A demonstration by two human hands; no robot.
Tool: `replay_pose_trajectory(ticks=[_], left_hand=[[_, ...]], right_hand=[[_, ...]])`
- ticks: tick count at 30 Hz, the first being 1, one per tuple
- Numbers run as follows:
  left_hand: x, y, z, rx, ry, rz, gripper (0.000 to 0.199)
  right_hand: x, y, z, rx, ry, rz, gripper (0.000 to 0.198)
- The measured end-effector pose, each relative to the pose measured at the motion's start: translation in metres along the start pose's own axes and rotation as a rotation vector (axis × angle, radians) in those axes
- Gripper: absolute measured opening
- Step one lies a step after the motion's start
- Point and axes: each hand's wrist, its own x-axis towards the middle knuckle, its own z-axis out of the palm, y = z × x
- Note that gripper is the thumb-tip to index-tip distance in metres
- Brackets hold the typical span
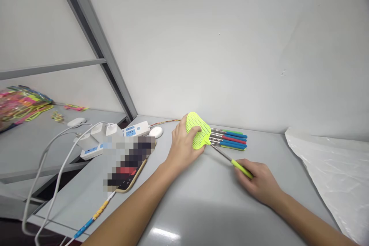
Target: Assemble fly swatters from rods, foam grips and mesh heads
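Observation:
A yellow-green fly swatter (198, 127) with a perforated head and a thin metal shaft is held between my two hands above the table. My left hand (186, 140) grips its head, thumb across the front and fingers behind. My right hand (258, 180) is closed round the green handle at the other end. Just behind lies a row of several more fly swatters (232, 139), with blue, red and green handles pointing right. Their heads are hidden behind my left hand and the held swatter.
To the left on the grey table (219, 207) lie a phone (134, 177) with a cable, a white power strip (137, 128) with chargers and a round white object (156, 132). A white plastic sheet (337, 173) covers the right side. Colourful bagged items (23, 103) sit far left.

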Motion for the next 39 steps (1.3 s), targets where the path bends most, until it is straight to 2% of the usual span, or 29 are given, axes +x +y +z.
replay_pose_trajectory(ticks=[15,19,26,34,39], left_hand=[[-0.001,0.001,0.0,0.023,-0.01,0.011,0.019],[-0.002,0.002,0.002,0.015,-0.008,0.021,0.015],[-0.006,0.007,0.007,0.04,-0.065,0.013,0.017],[-0.006,0.008,0.007,0.061,-0.135,0.014,0.035],[-0.013,0.016,0.009,0.098,-0.174,0.025,0.044]], right_hand=[[0.002,0.0,0.0,0.056,-0.011,0.031,0.016],[0.003,-0.001,0.001,0.032,-0.042,0.094,0.015],[0.006,-0.001,0.007,-0.131,-0.074,0.151,0.022],[0.011,0.0,0.004,-0.242,-0.038,0.181,0.027],[0.013,-0.003,0.003,-0.231,-0.083,0.227,0.03]])
